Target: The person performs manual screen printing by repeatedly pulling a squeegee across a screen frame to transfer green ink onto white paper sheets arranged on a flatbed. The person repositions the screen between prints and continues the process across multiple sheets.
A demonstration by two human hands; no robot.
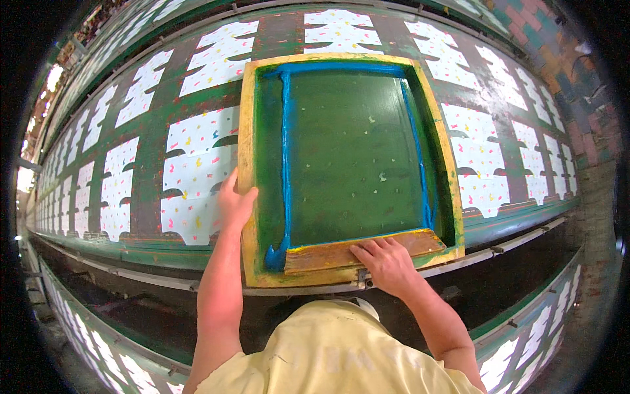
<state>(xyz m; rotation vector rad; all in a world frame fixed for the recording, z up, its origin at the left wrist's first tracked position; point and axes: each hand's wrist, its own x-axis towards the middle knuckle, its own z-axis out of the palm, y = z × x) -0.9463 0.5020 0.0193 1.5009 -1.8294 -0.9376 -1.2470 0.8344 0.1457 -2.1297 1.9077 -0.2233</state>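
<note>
A screen printing frame with yellow-painted wooden sides lies on the long table in front of me. Thick blue ink runs in ridges down both sides of its green mesh and along the far edge. My left hand grips the frame's left side, thumb over the wood. At the near end, inside the frame, my right hand is closed on the wooden handle of a squeegee. The squeegee lies slanted across the mesh, with blue ink along its far edge; its blade is mostly hidden.
White cut fabric pieces with small coloured prints lie in rows on the green table, left, right and beyond the frame. A metal rail follows the table's near edge. Another table with white pieces stands behind me. Tiled floor shows at far right.
</note>
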